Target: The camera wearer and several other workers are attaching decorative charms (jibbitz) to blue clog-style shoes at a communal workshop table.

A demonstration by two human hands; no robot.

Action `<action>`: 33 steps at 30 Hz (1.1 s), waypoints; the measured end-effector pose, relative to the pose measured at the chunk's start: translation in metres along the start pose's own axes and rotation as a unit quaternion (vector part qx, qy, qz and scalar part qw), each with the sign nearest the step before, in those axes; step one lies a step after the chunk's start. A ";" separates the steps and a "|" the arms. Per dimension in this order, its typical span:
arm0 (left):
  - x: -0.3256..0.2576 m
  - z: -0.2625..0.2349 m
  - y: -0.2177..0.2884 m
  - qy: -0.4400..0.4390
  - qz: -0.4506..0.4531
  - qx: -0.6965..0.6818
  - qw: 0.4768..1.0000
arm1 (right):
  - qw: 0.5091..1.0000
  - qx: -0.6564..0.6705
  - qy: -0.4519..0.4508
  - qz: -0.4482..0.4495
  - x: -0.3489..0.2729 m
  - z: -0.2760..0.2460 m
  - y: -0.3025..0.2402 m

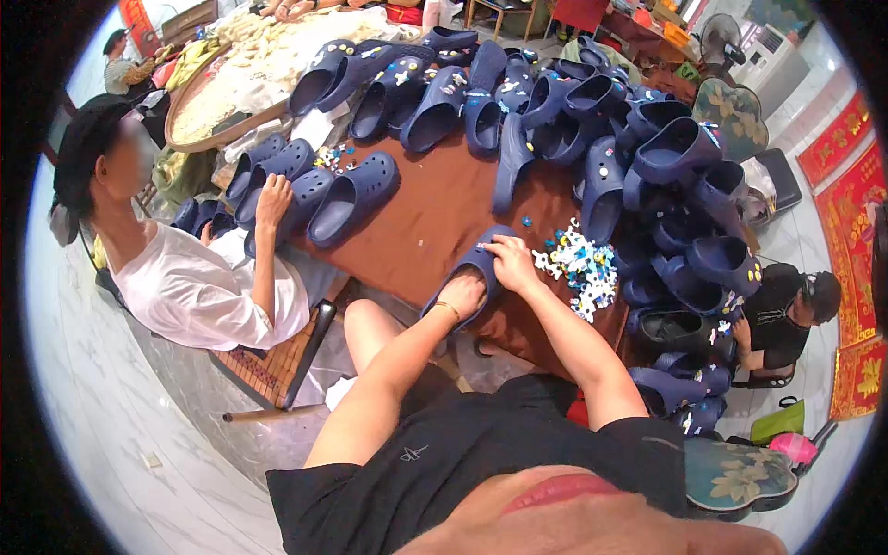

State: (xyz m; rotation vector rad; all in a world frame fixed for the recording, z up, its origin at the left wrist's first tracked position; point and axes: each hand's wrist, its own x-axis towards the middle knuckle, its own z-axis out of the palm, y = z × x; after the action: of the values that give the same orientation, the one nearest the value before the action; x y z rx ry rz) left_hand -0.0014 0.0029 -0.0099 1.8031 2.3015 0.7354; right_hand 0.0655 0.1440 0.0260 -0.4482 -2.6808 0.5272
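Observation:
A navy blue clog with holes [493,242] is in front of me at the near edge of the brown-covered table. My left hand [462,294], a bracelet at its wrist, reaches into the clog's opening and holds it; its fingertips are hidden inside. On the toe top, my right hand [511,263] has its fingers pinched together. A small pale bit shows by those fingertips, too small to make out. Just right of my right hand lies a pile of small white and blue shoe charms [583,268]. One blue charm [526,221] lies apart from it.
Many navy clogs [435,111] crowd the table's far side and right edge, several with charms. At left, a person in white [203,277] handles a clog [282,166] near another charm pile [333,159]. Another person in black [782,319] sits at right. A round tray [176,120] stands far left.

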 end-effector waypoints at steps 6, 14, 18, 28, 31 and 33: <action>-0.001 0.011 -0.009 -0.018 0.001 0.029 0.999 | 0.966 -0.177 0.041 0.182 -0.015 -0.012 0.046; 0.000 0.011 -0.009 -0.023 0.008 0.035 0.999 | 0.955 -0.256 0.014 0.150 -0.029 -0.009 0.063; -0.006 0.012 -0.009 -0.016 0.005 0.032 0.999 | 0.959 -0.252 0.042 0.120 -0.032 -0.009 0.058; 0.005 0.004 -0.009 0.001 0.005 0.041 0.999 | 0.968 0.057 0.081 0.233 0.001 -0.026 0.075; 0.009 0.000 -0.003 -0.021 0.000 0.030 0.999 | 0.944 0.213 0.100 0.232 0.016 -0.020 0.081; 0.005 0.004 -0.006 0.019 0.018 0.034 0.999 | 0.967 0.148 0.116 0.170 0.025 -0.015 0.064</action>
State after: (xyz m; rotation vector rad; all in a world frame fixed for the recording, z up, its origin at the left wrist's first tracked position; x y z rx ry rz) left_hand -0.0066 0.0073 -0.0150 1.8784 2.3514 0.7115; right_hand 0.0646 0.2138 0.0202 -0.8295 -2.2631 0.8967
